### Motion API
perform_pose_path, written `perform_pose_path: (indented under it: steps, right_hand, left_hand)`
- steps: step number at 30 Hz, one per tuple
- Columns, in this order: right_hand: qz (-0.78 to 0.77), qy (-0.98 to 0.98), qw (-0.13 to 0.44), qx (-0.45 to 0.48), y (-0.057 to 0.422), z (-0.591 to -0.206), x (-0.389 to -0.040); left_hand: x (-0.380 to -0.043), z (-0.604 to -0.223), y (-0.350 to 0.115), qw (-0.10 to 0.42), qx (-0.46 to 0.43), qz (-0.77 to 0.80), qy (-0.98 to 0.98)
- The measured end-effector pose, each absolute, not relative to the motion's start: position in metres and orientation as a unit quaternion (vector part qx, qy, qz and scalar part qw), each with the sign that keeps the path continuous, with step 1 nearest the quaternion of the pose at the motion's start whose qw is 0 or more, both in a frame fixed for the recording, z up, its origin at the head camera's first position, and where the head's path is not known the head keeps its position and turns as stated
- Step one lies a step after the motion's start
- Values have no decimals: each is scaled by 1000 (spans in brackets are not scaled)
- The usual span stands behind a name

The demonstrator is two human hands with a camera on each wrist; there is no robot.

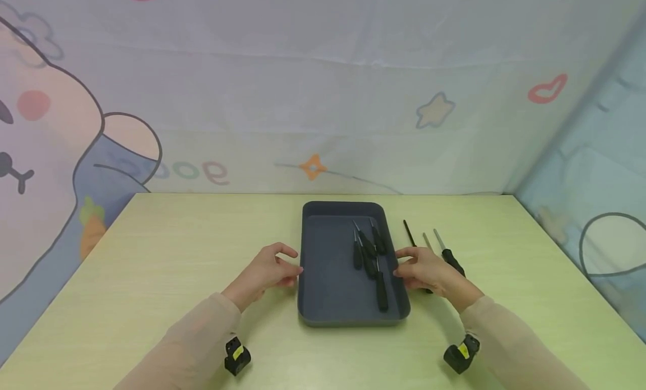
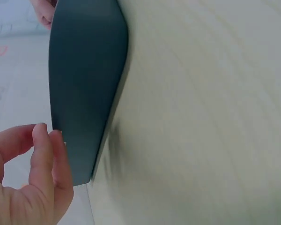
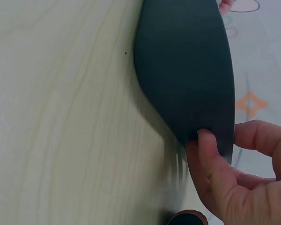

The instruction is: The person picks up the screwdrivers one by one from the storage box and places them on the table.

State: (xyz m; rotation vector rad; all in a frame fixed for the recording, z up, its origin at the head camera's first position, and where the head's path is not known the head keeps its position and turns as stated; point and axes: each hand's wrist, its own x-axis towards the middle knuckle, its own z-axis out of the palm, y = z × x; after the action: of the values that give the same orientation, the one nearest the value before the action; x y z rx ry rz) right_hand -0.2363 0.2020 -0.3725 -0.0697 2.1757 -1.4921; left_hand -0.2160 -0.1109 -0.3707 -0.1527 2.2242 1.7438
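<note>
A dark grey rectangular tray (image 1: pixel 330 317) lies on the table with several black-handled screwdrivers (image 1: pixel 382 292) in its right half. At its left side my left hand (image 1: pixel 267 271) has thumb and fingers apart, the thumb tip at the wall; in the left wrist view the fingers (image 2: pixel 42 168) are loosely bent beside the tray's end. My right hand (image 1: pixel 426 271) holds the right wall. In the right wrist view a fingertip presses the tray's outer side (image 3: pixel 187 70) while another finger meets the rim. Whether the tray is lifted, I cannot tell.
Right of the tray lie more screwdrivers: one with a black handle (image 1: pixel 453 261), a dark shaft (image 1: pixel 409 233) and a pale shaft (image 1: pixel 428 242), partly hidden by the right hand. The table (image 1: pixel 202 233) ends at a printed cloth backdrop (image 1: pixel 303 98).
</note>
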Motion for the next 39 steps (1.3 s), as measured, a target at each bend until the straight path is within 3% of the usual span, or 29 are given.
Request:
perform_pose_path:
  steps: [8,28,39]
  right_hand:
    - [-559,791,249,-23,202,-374,-236]
    - [-577,779,245,-21,201,-377,-236]
    - [-573,781,248,-24,201,-379,-235]
  left_hand:
    - [-219,-360,-110,135,-47,614,776]
    - [-237,-349,-91,188,-6,626,756]
    - [-245,-345,-76,191,4,645,740]
